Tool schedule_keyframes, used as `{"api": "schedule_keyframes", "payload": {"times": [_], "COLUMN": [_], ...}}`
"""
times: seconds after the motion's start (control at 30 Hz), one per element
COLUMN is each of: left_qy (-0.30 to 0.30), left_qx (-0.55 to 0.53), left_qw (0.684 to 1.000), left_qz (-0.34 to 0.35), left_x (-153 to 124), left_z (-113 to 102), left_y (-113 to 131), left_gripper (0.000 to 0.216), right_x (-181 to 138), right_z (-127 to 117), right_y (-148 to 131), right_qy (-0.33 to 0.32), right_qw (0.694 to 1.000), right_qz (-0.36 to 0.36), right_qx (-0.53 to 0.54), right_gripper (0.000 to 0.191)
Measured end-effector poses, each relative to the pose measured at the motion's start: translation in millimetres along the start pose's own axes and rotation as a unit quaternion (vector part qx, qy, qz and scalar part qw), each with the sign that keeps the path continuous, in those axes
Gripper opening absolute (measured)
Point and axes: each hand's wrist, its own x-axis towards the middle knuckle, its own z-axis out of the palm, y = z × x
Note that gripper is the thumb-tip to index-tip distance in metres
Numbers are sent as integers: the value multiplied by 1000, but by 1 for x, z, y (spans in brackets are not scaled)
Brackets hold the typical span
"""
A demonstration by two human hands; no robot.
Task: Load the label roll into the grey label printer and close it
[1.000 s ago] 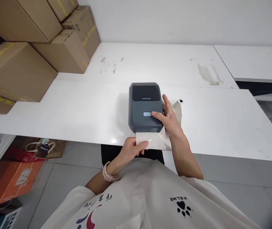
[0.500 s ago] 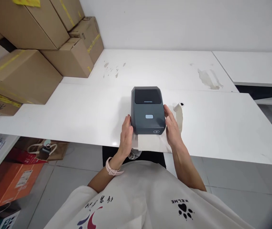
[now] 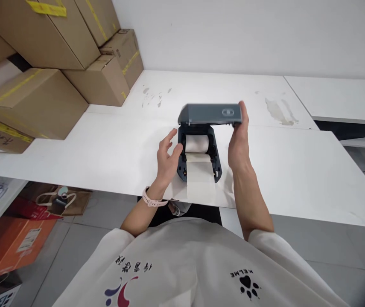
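Note:
A dark grey label printer (image 3: 216, 160) sits on the white table with its lid (image 3: 208, 114) raised. Inside lies a white paper roll (image 3: 197, 143), and a strip of label paper (image 3: 200, 177) runs from it out over the front toward the table edge. My right hand (image 3: 239, 145) grips the lid at its right end; some fingertips are hidden behind it. At the printer's left side is my left hand (image 3: 168, 158), fingers apart, its thumb at the rim of the base. Whether the thumb touches the rim I cannot tell.
Stacked cardboard boxes (image 3: 38, 100) fill the table's left end. A white wall (image 3: 233, 34) stands behind. The table's front edge runs close to my body. An orange box (image 3: 18, 247) and a paper bag (image 3: 80, 200) are below, at left.
The printer's lid has swung up, showing the roll inside. My right hand has risen with the lid; my left hand has opened its fingers beside the base. The small roll on the table is now hidden.

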Motion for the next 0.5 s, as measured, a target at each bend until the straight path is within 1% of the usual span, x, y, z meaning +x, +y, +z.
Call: {"api": "schedule_keyframes", "payload": {"times": [0.1, 0.2, 0.27, 0.33, 0.37, 0.4, 0.47, 0.5], "left_qy": [-11, -65, -103, -124, -129, -132, -138, -138], "left_qx": [125, 193, 214, 238, 249, 258, 269, 274], "left_qw": [990, 971, 962, 953, 949, 946, 942, 940], "left_qz": [-70, -126, -137, -140, -141, -143, -146, -145], "left_x": [19, 28, 32, 36, 38, 39, 42, 43], "left_z": [1, 0, -2, -3, -3, -3, -1, 0], "left_y": [-14, -22, -21, -17, -14, -13, -11, -10], "left_gripper": [64, 68, 63, 62, 62, 63, 63, 62], "right_x": [55, 102, 121, 124, 120, 112, 90, 79], "right_z": [6, 9, 10, 10, 10, 10, 10, 10], "right_y": [0, 12, 18, 15, 10, 3, -13, -20], "right_qy": [3, -20, -47, -50, -35, -7, 49, 48], "right_qw": [998, 991, 986, 981, 979, 977, 969, 965], "right_qz": [-42, -67, -75, -93, -107, -124, -158, -169], "right_qx": [-56, -113, -142, -161, -167, -172, -184, -194], "right_gripper": [85, 86, 88, 91, 91, 90, 80, 71]}}
